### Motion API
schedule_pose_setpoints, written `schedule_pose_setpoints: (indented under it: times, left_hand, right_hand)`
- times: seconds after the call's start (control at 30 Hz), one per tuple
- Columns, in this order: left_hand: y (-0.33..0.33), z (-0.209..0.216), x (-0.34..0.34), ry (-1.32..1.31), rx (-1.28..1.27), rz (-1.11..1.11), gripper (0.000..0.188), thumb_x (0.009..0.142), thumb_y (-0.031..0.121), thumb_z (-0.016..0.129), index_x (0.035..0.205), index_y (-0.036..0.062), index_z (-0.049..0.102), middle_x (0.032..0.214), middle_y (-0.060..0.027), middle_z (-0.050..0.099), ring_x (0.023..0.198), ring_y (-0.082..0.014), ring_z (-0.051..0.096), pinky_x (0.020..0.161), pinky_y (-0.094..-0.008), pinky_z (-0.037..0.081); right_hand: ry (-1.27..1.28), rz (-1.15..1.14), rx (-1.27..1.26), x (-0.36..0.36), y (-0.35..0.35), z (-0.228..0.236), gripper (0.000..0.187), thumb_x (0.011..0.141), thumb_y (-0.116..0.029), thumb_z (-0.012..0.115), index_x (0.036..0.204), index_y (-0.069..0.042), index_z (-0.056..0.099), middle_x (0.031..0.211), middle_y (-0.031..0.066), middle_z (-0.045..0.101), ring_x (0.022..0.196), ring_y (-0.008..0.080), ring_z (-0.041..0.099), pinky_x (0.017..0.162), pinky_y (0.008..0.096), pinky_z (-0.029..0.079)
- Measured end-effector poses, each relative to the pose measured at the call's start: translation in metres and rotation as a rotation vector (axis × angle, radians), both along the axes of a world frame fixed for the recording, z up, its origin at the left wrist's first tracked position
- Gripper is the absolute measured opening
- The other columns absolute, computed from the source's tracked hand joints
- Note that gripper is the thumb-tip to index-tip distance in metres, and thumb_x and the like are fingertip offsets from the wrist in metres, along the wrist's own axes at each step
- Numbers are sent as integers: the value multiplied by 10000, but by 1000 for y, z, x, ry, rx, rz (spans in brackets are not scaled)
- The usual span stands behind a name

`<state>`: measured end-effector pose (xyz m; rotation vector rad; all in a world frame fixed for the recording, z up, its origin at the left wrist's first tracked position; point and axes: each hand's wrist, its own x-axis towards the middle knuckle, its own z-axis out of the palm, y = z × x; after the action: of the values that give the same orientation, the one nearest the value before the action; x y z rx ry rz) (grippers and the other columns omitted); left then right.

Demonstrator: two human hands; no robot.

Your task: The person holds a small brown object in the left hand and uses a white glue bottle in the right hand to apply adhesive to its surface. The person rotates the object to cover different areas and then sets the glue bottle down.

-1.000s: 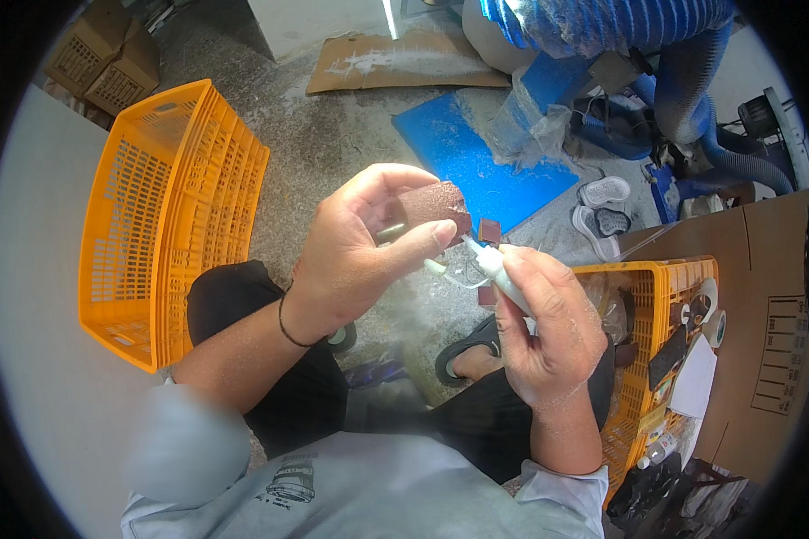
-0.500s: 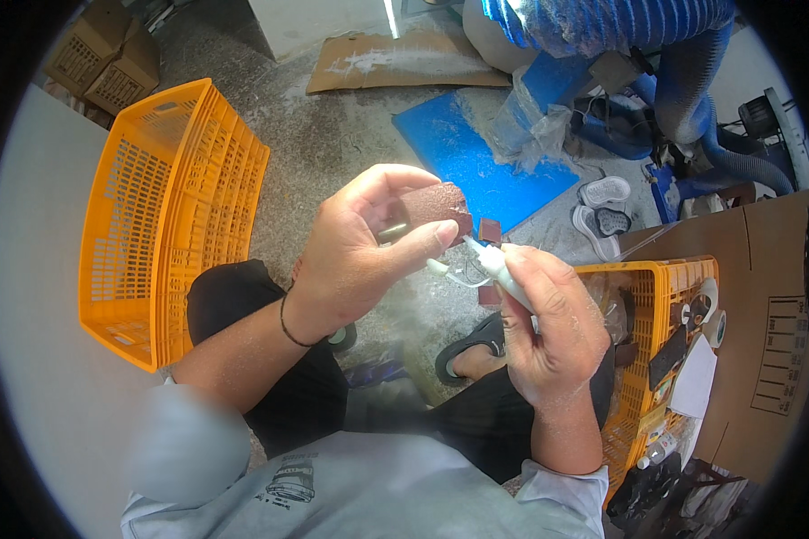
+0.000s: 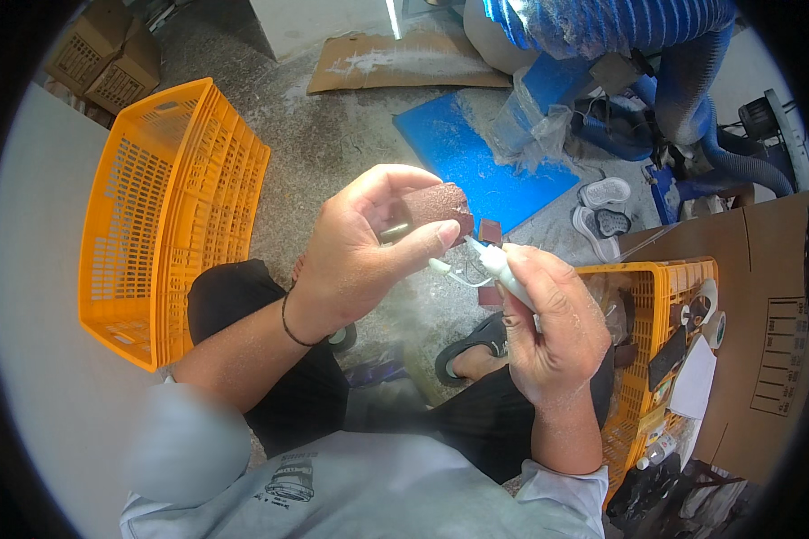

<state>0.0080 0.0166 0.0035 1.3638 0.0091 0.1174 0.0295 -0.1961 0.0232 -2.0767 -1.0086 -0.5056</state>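
Observation:
My left hand (image 3: 346, 247) is closed around a curled reddish-brown piece that looks like sandpaper (image 3: 436, 205), thumb along its near edge. In my right hand (image 3: 555, 323) is a small white squeeze bottle (image 3: 508, 277), pinched between thumb and fingers. Its thin nozzle points up and left, with the tip at or very close to the brown piece's lower right edge; contact is hard to tell. A pale cap (image 3: 439, 267) dangles from the bottle on a strap. Beyond the hands lie small brown pieces (image 3: 490, 231), their support partly hidden.
Stacked yellow crates (image 3: 211, 189) stand at left. Another yellow crate (image 3: 643, 359) at right has a dark flat piece (image 3: 667, 355), white paper (image 3: 694, 377) and tape on it. Ahead lie a blue sheet (image 3: 440, 130), sandals (image 3: 600, 232) and cardboard (image 3: 404, 67); blue hoses (image 3: 692, 99) are at upper right.
Almost nothing differs. The curled brown piece has turned very slightly in my left hand, and the bottle stays at its edge.

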Motion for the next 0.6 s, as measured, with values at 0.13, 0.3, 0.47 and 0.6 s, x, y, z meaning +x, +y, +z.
schedule_pose_setpoints:
  times: [0.13, 0.3, 0.47, 0.6]
  left_hand:
    - [0, 1, -1, 1, 5, 5, 398, 915, 135, 782, 1230, -12, 588, 1101, -103, 711, 1013, -142, 701, 885, -290, 574]
    - [0, 2, -1, 4, 9, 6, 394, 919, 143, 778, 1229, -8, 587, 1105, -103, 708, 1032, -147, 696, 923, -308, 568]
    - [-1, 2, -1, -7, -3, -9, 378, 923, 141, 774, 1221, -4, 592, 1101, -97, 708, 1032, -145, 696, 935, -316, 563]
    - [-1, 0, -1, -2, -3, 5, 378, 919, 142, 779, 1216, -4, 595, 1100, -95, 707, 1020, -143, 698, 924, -308, 565]
  right_hand:
    - [31, -22, -3, -2, 0, 1, 334, 832, 37, 773, 1158, 9, 705, 1089, 190, 740, 991, 306, 737, 859, 354, 578]
    - [-19, 11, -2, 1, 0, 0, 371, 790, 86, 758, 1152, 50, 690, 1057, 210, 726, 946, 337, 734, 823, 382, 593]
    - [-37, 26, 6, 2, 0, 0, 381, 772, 113, 751, 1144, 73, 684, 1040, 220, 720, 925, 353, 733, 810, 397, 600]
    - [-36, 28, 10, 2, 0, 0, 375, 771, 110, 755, 1138, 75, 686, 1037, 222, 721, 925, 353, 733, 811, 398, 600]
